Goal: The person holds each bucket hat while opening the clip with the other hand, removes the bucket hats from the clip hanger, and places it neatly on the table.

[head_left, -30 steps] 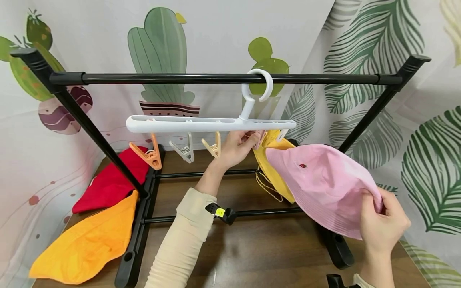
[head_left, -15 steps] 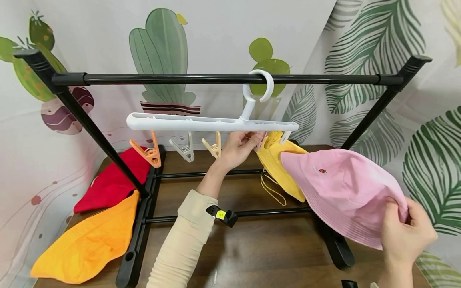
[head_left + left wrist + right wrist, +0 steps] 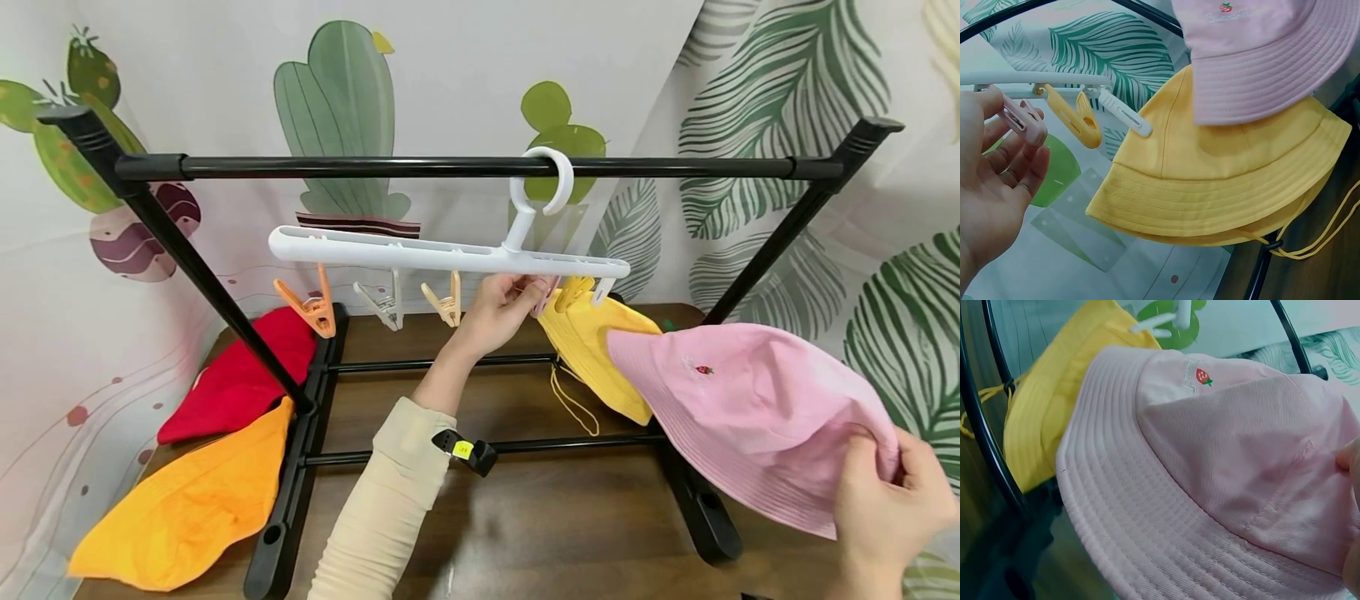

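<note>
A white clip hanger (image 3: 442, 257) hangs from the black rack. My left hand (image 3: 497, 312) pinches a pink clip (image 3: 1025, 122) under the hanger bar, between thumb and fingers. To its right hang a yellow clip (image 3: 1075, 119) and a white clip (image 3: 1125, 114); the white one overlaps the edge of a yellow bucket hat (image 3: 1210, 169) with a cord. My right hand (image 3: 892, 500) grips a pink bucket hat (image 3: 757, 408) by its crown, thumb in front. A small strawberry is embroidered on this hat. Its brim overlaps the yellow hat in the head view.
Orange (image 3: 307, 304), grey (image 3: 384, 302) and cream (image 3: 446, 302) clips hang along the hanger's left part. A red hat (image 3: 247, 375) and an orange hat (image 3: 187, 496) lie at the rack's left foot. The rack's top rail (image 3: 375, 167) spans above the wooden table (image 3: 480, 525).
My right hand has moved right and a little down with the pink hat, showing more of the yellow hat. My left hand keeps its pinch on the pink clip.
</note>
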The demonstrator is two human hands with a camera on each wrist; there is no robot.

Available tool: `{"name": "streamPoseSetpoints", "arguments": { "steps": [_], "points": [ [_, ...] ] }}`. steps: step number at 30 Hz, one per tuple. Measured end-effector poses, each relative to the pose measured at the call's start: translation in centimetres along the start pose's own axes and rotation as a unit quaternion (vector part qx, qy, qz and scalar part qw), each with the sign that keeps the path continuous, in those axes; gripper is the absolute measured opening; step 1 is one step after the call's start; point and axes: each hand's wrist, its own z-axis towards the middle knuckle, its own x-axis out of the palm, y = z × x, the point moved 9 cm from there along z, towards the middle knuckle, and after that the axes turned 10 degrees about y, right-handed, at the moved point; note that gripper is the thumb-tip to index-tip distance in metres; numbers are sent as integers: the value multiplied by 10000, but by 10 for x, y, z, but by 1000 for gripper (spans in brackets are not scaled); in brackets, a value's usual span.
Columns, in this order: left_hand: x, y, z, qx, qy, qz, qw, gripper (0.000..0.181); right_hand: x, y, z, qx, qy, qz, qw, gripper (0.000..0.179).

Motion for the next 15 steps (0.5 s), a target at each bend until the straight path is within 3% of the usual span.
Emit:
{"name": "streamPoseSetpoints", "arguments": {
  "steps": [3,7,11,15],
  "points": [
    [0,1,0,-104,-23,-2,9999,13,-3,-9,5,21,155,-113,9998,18],
    [0,-1,0,-73,-48,51,9999,14,-5,-24,10,457,243,-133,9986,20],
    [1,5,2,116,-41,34,9999,12,-8,-43,14,1189,319,-203,9922,22],
    [3,18,6,407,-1,-22,9992,10,-10,-54,19,1528,514,-275,9865,31]
  ]
}}
